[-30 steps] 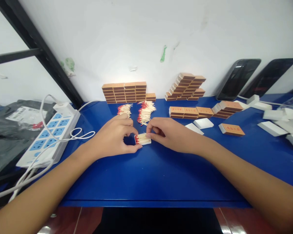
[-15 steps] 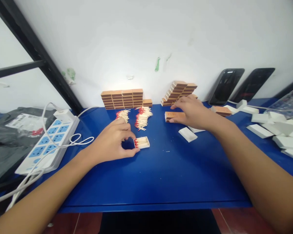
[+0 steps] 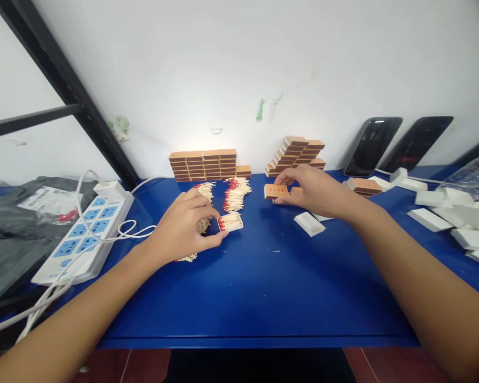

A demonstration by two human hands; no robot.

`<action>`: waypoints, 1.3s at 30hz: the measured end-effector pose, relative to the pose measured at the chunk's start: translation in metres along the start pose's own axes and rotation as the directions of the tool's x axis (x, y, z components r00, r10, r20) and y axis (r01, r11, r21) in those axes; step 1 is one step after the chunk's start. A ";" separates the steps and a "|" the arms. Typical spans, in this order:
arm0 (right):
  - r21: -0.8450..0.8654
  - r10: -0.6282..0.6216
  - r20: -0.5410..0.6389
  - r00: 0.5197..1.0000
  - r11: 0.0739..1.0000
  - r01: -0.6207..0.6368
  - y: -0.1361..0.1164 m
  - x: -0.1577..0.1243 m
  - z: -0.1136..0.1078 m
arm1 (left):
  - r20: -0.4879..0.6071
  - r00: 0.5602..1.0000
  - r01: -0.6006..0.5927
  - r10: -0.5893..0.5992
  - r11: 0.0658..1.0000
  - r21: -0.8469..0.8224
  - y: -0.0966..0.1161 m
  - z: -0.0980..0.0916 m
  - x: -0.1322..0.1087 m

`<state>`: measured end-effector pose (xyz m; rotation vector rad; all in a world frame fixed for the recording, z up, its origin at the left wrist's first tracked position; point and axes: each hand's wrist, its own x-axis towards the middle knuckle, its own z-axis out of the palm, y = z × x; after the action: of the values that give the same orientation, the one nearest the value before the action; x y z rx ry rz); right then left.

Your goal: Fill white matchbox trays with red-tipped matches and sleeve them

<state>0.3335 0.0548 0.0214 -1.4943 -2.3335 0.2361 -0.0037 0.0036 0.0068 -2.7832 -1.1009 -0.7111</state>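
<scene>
Between thumb and fingers, my left hand (image 3: 189,226) grips a white matchbox tray (image 3: 234,227) filled with red-tipped matches. My right hand (image 3: 313,191) is closed on an orange-brown matchbox sleeve (image 3: 274,191), held by its long edges. Another orange box (image 3: 296,191) shows partly behind my right fingers. Loose matches (image 3: 237,196) lie in a heap beyond the tray, and more bundles are partly hidden by my left hand. A white empty tray (image 3: 310,224) rests on the blue table just below my right hand.
Matchboxes stand in a neat stack (image 3: 203,165) and a stepped stack (image 3: 295,155) against the wall. White trays (image 3: 429,219) are piled at right, near two leaning phones (image 3: 372,146). A power strip (image 3: 83,234) with white cables lies left. The blue table (image 3: 259,298) has a front edge.
My right hand has lifted the matchbox sleeve off the box behind it and moved it slightly left. My left hand has raised and tilted the match-filled tray.
</scene>
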 end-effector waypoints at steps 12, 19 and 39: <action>-0.071 0.255 -0.230 0.939 0.958 -0.278 0.031 -0.026 -0.069 | -0.006 0.998 -0.060 0.060 0.998 -0.019 -0.002 0.001 -0.001; -0.179 0.478 -0.141 0.867 0.849 -0.498 0.082 -0.053 -0.102 | 0.007 0.998 -0.063 0.063 0.998 -0.022 -0.002 0.002 -0.002; -0.119 0.702 0.036 0.711 0.710 -0.694 0.178 -0.089 -0.103 | 0.047 0.997 -0.062 0.064 0.997 -0.038 -0.001 0.002 -0.001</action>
<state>0.5561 0.0452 0.0395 -2.4150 -1.7207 0.3777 -0.0042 0.0046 0.0050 -2.8661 -1.0131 -0.6672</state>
